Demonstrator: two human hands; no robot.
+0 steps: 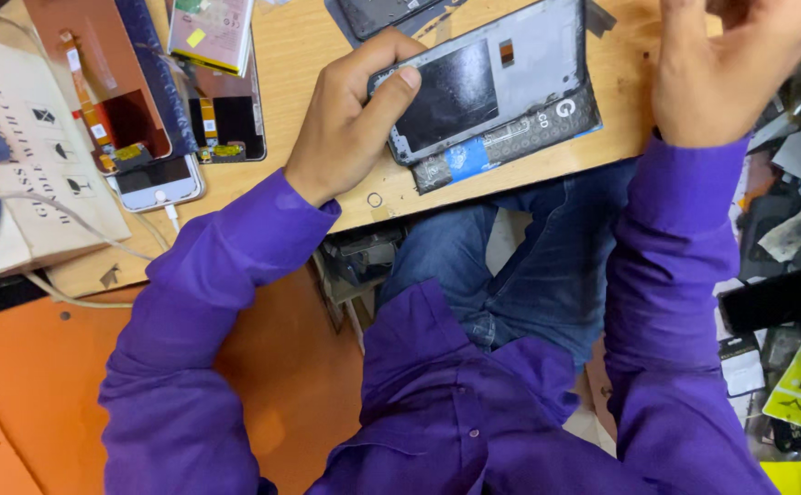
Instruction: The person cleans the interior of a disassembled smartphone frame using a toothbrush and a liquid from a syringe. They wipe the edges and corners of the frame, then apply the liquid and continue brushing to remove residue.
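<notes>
Two hands are seen, the left hand (350,119) and the right hand (730,64). One opened phone frame (501,78) is counted on the tabletop (300,46), with one white phone (158,183), two loose display panels (98,82) (226,119) and one cardboard box (34,156).

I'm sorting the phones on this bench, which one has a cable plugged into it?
The white phone at the left, lying partly under the orange-backed screen panel. A white cable plugs into its near end. The opened phone under the left hand shows none.
</notes>
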